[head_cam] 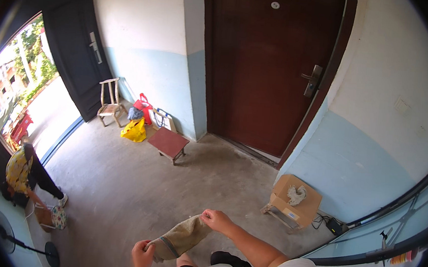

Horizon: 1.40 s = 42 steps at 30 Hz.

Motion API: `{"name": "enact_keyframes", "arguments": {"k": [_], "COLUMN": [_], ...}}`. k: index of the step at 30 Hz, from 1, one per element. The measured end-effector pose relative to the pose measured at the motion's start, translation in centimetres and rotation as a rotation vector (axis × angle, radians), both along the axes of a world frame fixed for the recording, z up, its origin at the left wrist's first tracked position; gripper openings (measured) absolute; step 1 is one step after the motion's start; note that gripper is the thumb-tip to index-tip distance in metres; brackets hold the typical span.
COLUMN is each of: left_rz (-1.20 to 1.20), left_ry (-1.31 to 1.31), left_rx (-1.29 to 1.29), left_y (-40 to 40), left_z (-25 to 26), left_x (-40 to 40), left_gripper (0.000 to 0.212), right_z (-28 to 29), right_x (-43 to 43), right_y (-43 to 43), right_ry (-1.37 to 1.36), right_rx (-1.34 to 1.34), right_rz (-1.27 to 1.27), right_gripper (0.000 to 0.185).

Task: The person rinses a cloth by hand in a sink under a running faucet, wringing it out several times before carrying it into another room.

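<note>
A beige cloth point(186, 234) with a dark stripe near one end, seemingly a towel, is stretched between my two hands in front of my body. My left hand point(143, 256) pinches its lower-left end, by the stripe. At the upper-right end, my right hand point(214, 220) grips a corner between thumb and fingers. The cloth hangs slightly slack above the concrete floor point(116, 201). To the right, a crumpled pale cloth point(296, 195) lies on a flattened cardboard piece point(280, 183) that covers a low wooden stool point(281, 219).
Ahead stand a red-topped low stool point(168, 143), a yellow bag point(135, 129), a red bag point(145, 109) and a small wooden chair point(111, 103). At left, a person point(23, 170) bends over a small seat point(48, 218) near a standing fan point(52, 255). A black charger point(333, 226) sits at right.
</note>
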State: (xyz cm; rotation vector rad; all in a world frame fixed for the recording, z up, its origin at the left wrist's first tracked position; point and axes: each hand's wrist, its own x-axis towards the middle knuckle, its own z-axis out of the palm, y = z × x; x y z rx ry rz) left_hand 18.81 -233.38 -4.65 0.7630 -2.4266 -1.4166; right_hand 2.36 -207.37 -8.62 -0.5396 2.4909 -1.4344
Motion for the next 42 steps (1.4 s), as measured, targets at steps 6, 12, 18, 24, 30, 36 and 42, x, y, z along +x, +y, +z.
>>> {"name": "enact_keyframes", "arguments": {"k": [6,12,18,24,30,36,42], "left_rz": [-0.044,-0.079,-0.049,-0.062,-0.04,0.029,-0.136], "left_ry": [0.169,0.211,0.109,-0.004,0.247,0.377,0.24], "left_rx": [0.957,1.223,1.435,1.603,1.565,1.531,0.967], "left_y": [-3.1,-10.2,-15.2,-19.7,-22.0,-25.3,-24.8], "left_z": [-0.3,0.0,-2.4,-3.6,-1.6,3.7,5.1], "left_x": [-10.7,-19.1,-24.1,-27.6,-32.7,-39.3,-47.4], "left_gripper": [0.009,0.009,0.018,0.033,0.038,0.04,0.034], "right_z": [-1.4,0.9,2.9,2.8,3.0,3.9,0.9], "right_x": [-6.4,-12.3,-14.6,-13.9,-23.0,-32.2,-39.7], "right_y": [-1.7,-9.0,-23.8,-32.4,-34.2,-41.0,-44.5], "right_ry": [-0.048,-0.476,-0.474,-0.468,-0.598,-1.035,-1.435], "right_rx": [-0.091,-0.492,-0.523,-0.461,-0.596,-0.859,-1.195], "right_rz": [-0.305,-0.49,-0.015,0.438,0.273,0.201,-0.043], "right_gripper": [0.021,0.021,0.025,0.025,0.023,0.024,0.025]}}
